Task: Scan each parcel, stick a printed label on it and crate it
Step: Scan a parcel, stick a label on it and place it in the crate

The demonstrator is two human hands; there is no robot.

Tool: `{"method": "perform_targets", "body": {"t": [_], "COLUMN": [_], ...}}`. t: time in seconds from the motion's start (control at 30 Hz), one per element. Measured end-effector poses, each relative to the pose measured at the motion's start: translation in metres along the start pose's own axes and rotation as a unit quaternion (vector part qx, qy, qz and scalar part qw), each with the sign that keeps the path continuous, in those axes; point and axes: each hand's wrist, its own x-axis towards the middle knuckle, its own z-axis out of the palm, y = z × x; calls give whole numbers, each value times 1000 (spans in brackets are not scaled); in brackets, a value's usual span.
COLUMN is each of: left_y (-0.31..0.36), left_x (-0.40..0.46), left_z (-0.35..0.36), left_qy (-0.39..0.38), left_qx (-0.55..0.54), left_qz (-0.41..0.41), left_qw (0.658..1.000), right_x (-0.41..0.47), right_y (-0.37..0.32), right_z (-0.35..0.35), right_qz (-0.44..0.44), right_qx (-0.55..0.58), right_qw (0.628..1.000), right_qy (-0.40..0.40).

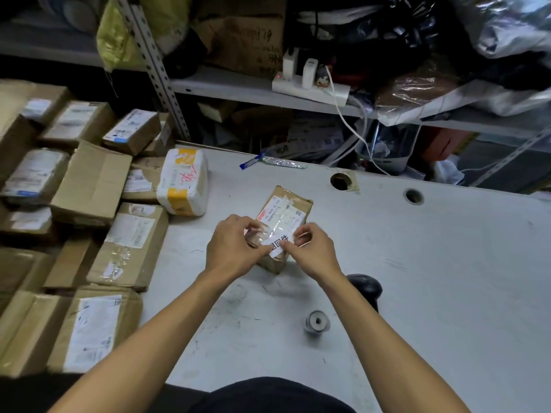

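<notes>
the left hand (235,244) is curled over the near left part of a small brown cardboard parcel (283,225), fingertips pinching the left end of a white printed label (277,245). the right hand (313,248) is curled too, thumb and forefinger pinching the label's right end. the label is being laid across the parcel's near top face, approx square to its width; whether it is fully stuck down can't be told.

the parcel sits mid-table, flat, w/ glossy clear tape and an older shipping label on its far half. box is slightly crumpled, corners soft.

progress, as judged: scanning is prob. done for this one, labelling is in hand, crating not yet done; no crate is seen. a large stack of parcels (89,222) at left is left to process, mostly taped kraft boxes w/ paper labels, plus one white and yellow poly-wrapped bundle (183,181).

the table (432,278) is matte grey-white, scuffed, w/ two round cable holes. a black handheld scanner (366,289) lies just beside the right forearm; a small metal cylinder (316,322) stands near it.
</notes>
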Motion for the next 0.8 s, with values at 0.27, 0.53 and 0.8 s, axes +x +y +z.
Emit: {"method": "perform_targets", "body": {"t": [0.27,0.53,0.8], "left_y": [-24,7,97], "left_x": [2,-10,-41], "left_z": [1,-11,7], "left_qy": [-154,-215,-435], "left_qx": [-225,-304,-275], "left_qz": [-112,-16,119], "left_qw": [956,928,849], "right_x": [-7,-64,-179], "right_y": [-13,-3,46], "right_z": [0,-23,-89], "right_qz": [116,71,64], "right_qx": [246,303,389], "right_qw": [961,943,865], "right_qy": [-60,121,312]}}
